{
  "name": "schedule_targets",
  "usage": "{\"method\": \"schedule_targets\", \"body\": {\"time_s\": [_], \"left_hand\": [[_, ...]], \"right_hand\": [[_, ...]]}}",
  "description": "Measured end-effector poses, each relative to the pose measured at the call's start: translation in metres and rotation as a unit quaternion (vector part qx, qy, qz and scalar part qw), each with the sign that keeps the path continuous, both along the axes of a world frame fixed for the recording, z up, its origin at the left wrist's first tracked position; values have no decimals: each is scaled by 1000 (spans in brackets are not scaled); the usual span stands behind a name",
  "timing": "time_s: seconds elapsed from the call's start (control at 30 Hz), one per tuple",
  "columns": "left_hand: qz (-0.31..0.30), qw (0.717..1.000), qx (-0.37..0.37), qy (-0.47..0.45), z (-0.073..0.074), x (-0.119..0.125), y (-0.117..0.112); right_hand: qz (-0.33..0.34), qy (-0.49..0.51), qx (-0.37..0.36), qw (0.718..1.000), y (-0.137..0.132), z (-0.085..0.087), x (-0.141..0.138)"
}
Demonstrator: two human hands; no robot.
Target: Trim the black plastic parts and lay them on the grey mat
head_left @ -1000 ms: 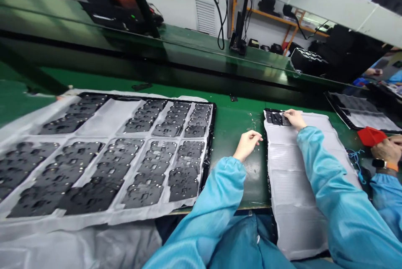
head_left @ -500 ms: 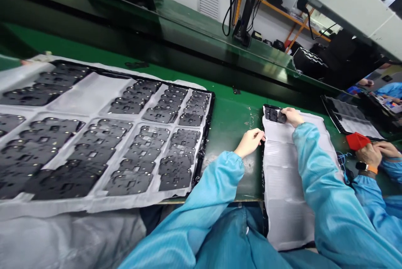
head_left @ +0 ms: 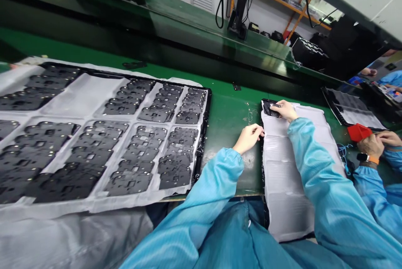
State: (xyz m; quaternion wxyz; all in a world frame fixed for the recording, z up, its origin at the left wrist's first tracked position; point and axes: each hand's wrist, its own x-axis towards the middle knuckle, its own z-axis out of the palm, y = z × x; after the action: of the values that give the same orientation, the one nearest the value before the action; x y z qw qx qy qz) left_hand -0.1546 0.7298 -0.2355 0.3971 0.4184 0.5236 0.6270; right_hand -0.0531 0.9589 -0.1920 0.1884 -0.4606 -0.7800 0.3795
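My right hand (head_left: 285,111) pinches a flat black plate (head_left: 275,113) at the far left corner of a narrow tray lined with white cloth (head_left: 284,177). More black pieces lie under or beside that plate, partly hidden by my fingers. Beside the same tray's left edge is my left hand (head_left: 249,138), its fingers curled together; what they hold, if anything, does not show. To the left, a large white-lined tray (head_left: 91,115) carries several rows of overlapping black plates with cutouts (head_left: 138,141).
Loose black pieces lie on the green bench (head_left: 228,110) near its back. At the right, a co-worker's hands (head_left: 372,145) hold a red object (head_left: 358,132). Behind them lies another lined tray (head_left: 354,110). A dark raised ledge runs along the back.
My right hand has shifted slightly left with the black plate, which now sits over the tray's far left corner. My left hand stays by the tray edge. The view has shifted slightly.
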Motion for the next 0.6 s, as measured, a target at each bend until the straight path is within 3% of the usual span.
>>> {"method": "schedule_targets", "body": {"time_s": [0.13,0.2,0.33,0.43,0.6], "left_hand": [[0,1000,-4,5,-2,0,1],[1,1000,-5,11,-3,0,1],[1,1000,-5,20,-6,0,2],[3,1000,-5,26,-6,1,2],[4,999,-9,31,-7,1,2]], "right_hand": [[-8,-61,101,993,-5,-6,-9],[-7,-77,108,991,-4,-7,-11],[-7,-32,16,999,-2,-3,-8],[-49,49,-48,996,0,-2,-2],[-51,105,-79,990,9,-9,3]]}}
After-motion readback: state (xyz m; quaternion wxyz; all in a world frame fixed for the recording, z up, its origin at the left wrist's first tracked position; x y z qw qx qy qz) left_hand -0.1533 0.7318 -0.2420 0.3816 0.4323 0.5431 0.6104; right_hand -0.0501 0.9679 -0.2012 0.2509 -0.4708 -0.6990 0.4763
